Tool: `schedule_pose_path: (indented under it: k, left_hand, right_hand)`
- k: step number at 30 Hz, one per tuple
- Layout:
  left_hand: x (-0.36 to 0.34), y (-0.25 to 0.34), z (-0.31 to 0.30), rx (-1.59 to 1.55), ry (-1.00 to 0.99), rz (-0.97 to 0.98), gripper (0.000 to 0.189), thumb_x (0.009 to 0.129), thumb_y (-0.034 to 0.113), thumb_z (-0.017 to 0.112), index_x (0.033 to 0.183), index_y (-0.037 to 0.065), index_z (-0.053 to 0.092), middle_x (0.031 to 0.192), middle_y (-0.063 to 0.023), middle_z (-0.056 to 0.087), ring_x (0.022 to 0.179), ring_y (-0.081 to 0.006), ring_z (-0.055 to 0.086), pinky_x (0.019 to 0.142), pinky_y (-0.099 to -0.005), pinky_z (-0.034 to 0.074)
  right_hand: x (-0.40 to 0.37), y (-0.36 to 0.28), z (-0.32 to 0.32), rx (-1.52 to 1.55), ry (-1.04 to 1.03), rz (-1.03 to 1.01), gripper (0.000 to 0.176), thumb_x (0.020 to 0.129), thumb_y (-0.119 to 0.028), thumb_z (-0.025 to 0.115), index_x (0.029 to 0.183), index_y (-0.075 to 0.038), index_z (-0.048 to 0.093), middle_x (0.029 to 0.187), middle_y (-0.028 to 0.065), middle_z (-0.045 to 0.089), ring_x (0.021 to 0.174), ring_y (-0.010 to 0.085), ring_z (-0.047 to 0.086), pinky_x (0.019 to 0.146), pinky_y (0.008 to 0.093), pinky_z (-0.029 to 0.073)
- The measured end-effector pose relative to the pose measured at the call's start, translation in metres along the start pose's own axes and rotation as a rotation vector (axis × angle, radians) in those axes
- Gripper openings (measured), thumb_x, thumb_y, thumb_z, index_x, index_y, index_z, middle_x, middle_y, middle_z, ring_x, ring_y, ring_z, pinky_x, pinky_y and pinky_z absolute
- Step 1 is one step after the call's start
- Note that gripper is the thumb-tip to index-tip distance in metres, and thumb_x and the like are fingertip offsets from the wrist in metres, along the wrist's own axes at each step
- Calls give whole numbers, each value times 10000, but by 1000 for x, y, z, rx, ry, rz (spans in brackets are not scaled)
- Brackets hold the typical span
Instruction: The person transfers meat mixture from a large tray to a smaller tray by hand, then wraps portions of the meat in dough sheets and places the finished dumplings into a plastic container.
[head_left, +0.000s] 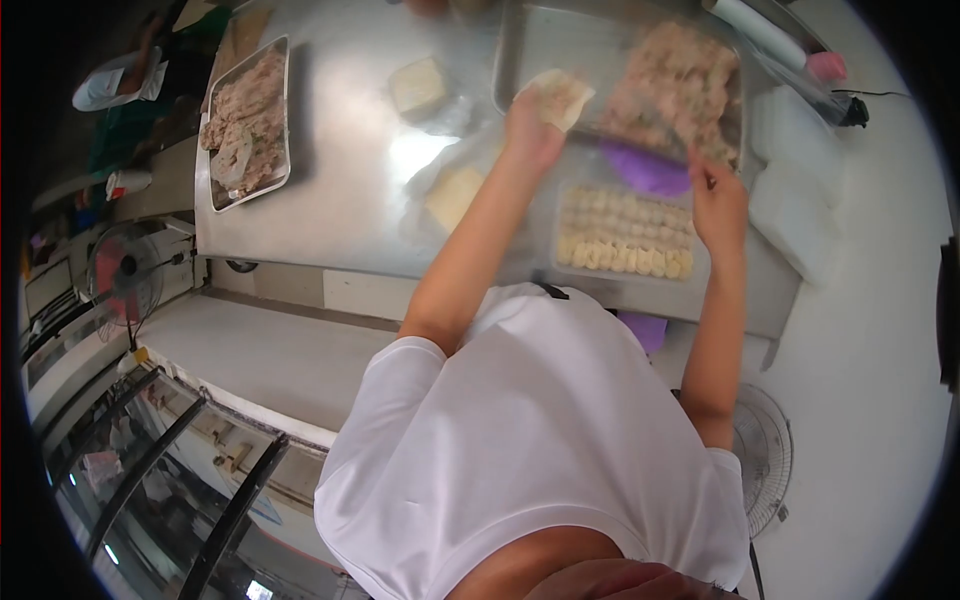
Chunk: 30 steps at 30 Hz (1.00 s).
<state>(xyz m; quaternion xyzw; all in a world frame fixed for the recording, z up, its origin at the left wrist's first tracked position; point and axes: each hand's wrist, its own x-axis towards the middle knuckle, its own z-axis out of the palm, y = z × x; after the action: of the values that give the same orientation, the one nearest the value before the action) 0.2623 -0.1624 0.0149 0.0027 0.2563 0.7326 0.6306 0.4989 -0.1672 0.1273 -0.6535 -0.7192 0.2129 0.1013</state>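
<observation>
My left hand [535, 135] holds a round, pale dumpling wrapper [562, 98] up over the near edge of a metal tray [535, 45]. Minced filling [670, 85] is heaped in the right part of that tray. My right hand [720, 205] is closed by the tray's near right corner, fingertips close to the filling. Whatever it pinches is too blurred to make out. Between my forearms sits a clear plastic container [625, 274] with rows of small dumplings [625, 235]. Something purple [650, 170] lies between this container and the metal tray.
Two stacks of wrappers, one nearer [455, 198] and one farther [418, 86], lie on plastic on the metal table [330, 200]. Another tray [287, 120] of minced filling stands at the left. White lids or containers [795, 220] lie on the right. Another person [125, 80] is at far left.
</observation>
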Motion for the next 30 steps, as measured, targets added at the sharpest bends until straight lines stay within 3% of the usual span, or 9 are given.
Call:
schedule_pose_path:
  k: [2, 5, 10, 16, 18, 20, 24, 26, 30]
  left_hand:
    - [-5, -3, 8, -2, 23, -15, 415, 973, 186, 212, 1237, -71, 404, 1254, -205, 485, 1175, -348, 476, 1017, -501, 401]
    - [-7, -6, 11, 16, 19, -62, 418, 973, 169, 202, 1246, -83, 394, 1256, -207, 484, 1175, -343, 477, 1024, -491, 396]
    - [-10, -6, 13, 13, -98, -125, 417, 978, 147, 199, 1290, -94, 335, 1290, -217, 458, 1205, -349, 453, 1046, -484, 373]
    - [-17, 1, 22, -94, 50, -139, 422, 990, 165, 193, 1317, -91, 271, 1317, -227, 426, 1248, -344, 414, 1060, -467, 360]
    - [-19, 1, 24, -171, 155, -91, 358, 952, 112, 243, 1200, -71, 425, 1183, -206, 535, 1109, -292, 524, 973, -436, 435]
    - [-19, 5, 25, -117, 119, -59, 356, 950, 111, 236, 1196, -68, 421, 1198, -220, 525, 1136, -306, 511, 995, -446, 424]
    - [-12, 9, 14, -21, 25, -12, 329, 942, 93, 238, 1161, -61, 429, 1233, -246, 501, 1149, -317, 511, 1003, -440, 432]
    - [-10, 10, 11, 10, 17, -5, 310, 938, 85, 257, 1147, -59, 434, 1215, -235, 515, 1138, -310, 520, 993, -429, 441]
    - [-16, 12, 18, 127, 85, 2, 263, 939, 97, 342, 1104, -58, 475, 1103, -185, 574, 1080, -262, 556, 926, -387, 482]
  right_hand:
    - [-12, -14, 0, 236, 160, -247, 237, 851, -144, 595, 1072, -136, 680, 910, 98, 659, 772, 256, 633, 674, 319, 483]
    - [-21, -30, 10, 227, 276, -418, 229, 834, -105, 606, 1048, -134, 684, 846, 55, 634, 697, 232, 610, 612, 306, 475]
    - [-16, -22, 38, -9, 367, -498, 243, 799, -81, 618, 1013, -166, 695, 805, 1, 619, 661, 222, 599, 553, 306, 464]
    - [-7, -20, 69, -132, 545, -539, 288, 770, -68, 635, 1024, -191, 692, 788, -18, 613, 624, 200, 593, 507, 305, 452]
    - [-2, -19, 72, -138, 567, -541, 299, 769, -69, 638, 1036, -192, 688, 787, -20, 613, 623, 196, 594, 505, 310, 453]
    - [4, -19, 73, -179, 597, -496, 291, 779, -90, 637, 1047, -193, 686, 781, -19, 613, 631, 192, 599, 516, 299, 464]
    - [15, -7, 69, -82, 557, -346, 274, 798, -107, 622, 1052, -189, 684, 831, 11, 632, 688, 221, 618, 583, 321, 489]
    - [18, 11, 58, -283, 272, -250, 266, 816, -117, 603, 1061, -187, 680, 919, 48, 650, 755, 256, 629, 664, 353, 500]
    - [11, 18, 36, -285, 47, -45, 256, 833, -119, 583, 1066, -172, 676, 980, 74, 654, 807, 278, 632, 717, 382, 490]
